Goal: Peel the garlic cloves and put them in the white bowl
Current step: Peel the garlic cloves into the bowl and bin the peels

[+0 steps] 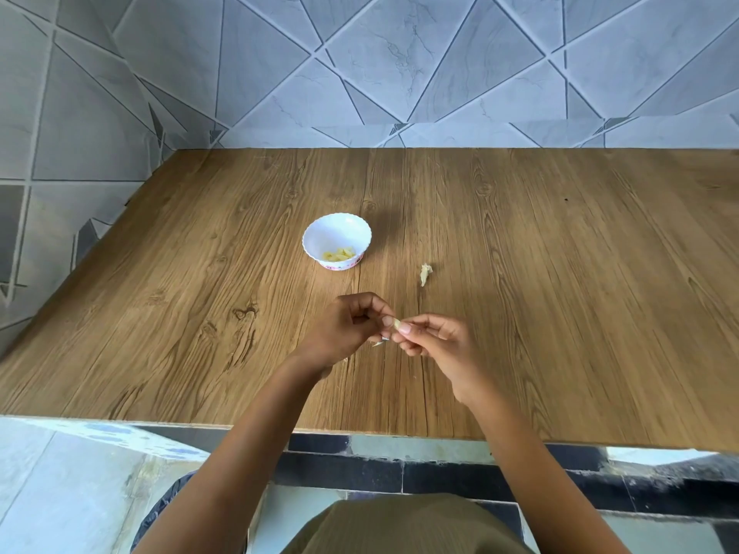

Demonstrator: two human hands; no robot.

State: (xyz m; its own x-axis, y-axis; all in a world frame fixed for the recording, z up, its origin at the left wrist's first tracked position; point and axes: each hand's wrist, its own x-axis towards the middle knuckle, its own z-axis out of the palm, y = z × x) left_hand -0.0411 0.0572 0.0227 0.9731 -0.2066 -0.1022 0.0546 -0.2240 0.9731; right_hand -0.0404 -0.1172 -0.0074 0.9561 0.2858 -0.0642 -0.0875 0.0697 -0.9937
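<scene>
I see the garlic clove (396, 324) pinched at both ends, left hand (348, 329) and right hand (436, 341) curled tight on it. The white bowl (316, 233) lies at eleven o'clock, nearer the left hand.

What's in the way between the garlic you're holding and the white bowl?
Nothing visible. The left hand and right hand pinch the garlic clove; only tabletop lies between it and the white bowl. A garlic scrap sits off to the right.
</scene>
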